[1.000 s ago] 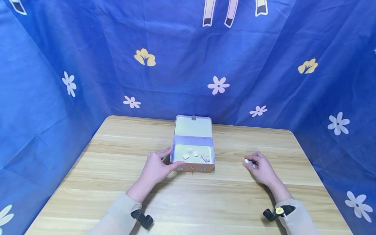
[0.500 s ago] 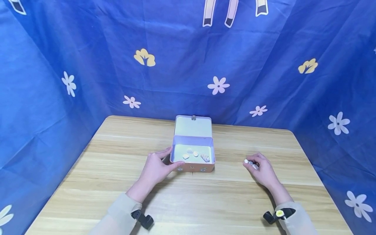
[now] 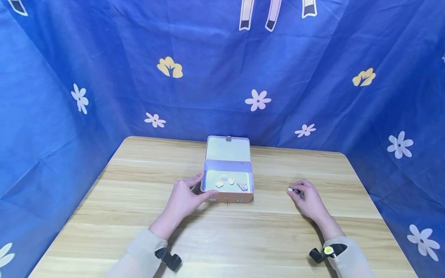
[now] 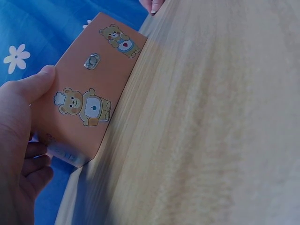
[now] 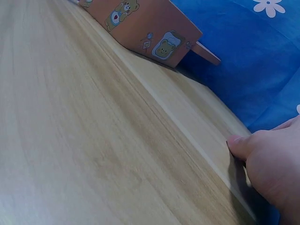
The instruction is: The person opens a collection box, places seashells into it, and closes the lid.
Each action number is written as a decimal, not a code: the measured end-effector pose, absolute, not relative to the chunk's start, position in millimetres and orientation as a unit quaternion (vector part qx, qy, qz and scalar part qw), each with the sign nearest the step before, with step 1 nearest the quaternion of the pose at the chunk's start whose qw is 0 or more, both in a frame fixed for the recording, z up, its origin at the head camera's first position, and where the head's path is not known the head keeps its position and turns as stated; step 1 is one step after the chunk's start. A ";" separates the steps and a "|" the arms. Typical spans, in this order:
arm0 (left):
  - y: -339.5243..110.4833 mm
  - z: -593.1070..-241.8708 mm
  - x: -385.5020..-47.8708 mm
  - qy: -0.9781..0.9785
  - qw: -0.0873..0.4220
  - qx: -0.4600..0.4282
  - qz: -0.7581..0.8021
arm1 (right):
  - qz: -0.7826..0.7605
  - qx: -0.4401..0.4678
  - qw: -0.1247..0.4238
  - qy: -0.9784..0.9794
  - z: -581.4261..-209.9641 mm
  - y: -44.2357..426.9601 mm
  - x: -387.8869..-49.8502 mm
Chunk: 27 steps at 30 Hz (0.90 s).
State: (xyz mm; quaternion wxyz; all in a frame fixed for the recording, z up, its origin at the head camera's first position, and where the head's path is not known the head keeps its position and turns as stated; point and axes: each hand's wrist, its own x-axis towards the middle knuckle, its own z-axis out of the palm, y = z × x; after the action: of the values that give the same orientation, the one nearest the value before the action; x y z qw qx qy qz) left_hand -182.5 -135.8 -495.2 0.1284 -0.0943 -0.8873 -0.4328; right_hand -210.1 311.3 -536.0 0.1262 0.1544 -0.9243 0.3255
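1. Presently, my left hand [image 3: 184, 198] grips the box [image 3: 233, 197], centre of the head frame; a sudden tug could slide the shells [image 3: 242, 186] inside it.
2. My right hand [image 3: 310, 200], right of frame, pinches small pieces [image 3: 290, 189] between thumb and fingers; uneven pressure might let one slip onto the table [image 3: 229, 239].

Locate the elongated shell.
In the head view, the elongated shell lies inside the open box, near its right wall, right of three pale pieces.

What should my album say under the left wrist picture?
Left grip on an orange teddy-bear box, standing on a wooden table.
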 end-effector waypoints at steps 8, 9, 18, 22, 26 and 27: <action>-135.9 -495.1 -182.6 -0.887 0.129 -0.094 -0.434 | 0.328 0.163 0.149 -0.919 -535.3 309.2 -212.0; -135.8 -494.9 -182.5 -0.886 0.128 -0.093 -0.435 | 0.334 0.159 0.151 -0.917 -534.8 308.7 -212.2; -135.6 -493.6 -182.6 -0.888 0.124 -0.089 -0.435 | 0.425 0.142 0.158 -0.880 -520.0 300.8 -217.7; -135.9 -493.2 -182.8 -0.887 0.123 -0.088 -0.436 | 0.455 0.150 0.142 -0.866 -512.3 296.0 -219.3; -135.9 -492.9 -182.5 -0.887 0.122 -0.088 -0.436 | 0.462 0.134 0.114 -0.869 -505.2 288.9 -218.4; -135.9 -492.8 -182.3 -0.887 0.121 -0.087 -0.437 | 0.466 0.133 0.108 -0.868 -504.1 286.7 -218.4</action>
State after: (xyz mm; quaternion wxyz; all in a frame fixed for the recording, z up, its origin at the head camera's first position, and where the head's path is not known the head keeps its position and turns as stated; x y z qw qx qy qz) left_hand -182.3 -135.9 -492.8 0.1214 -0.0870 -0.8870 -0.4369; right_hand -218.4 286.7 -504.1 0.1083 0.1327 -0.8681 0.4659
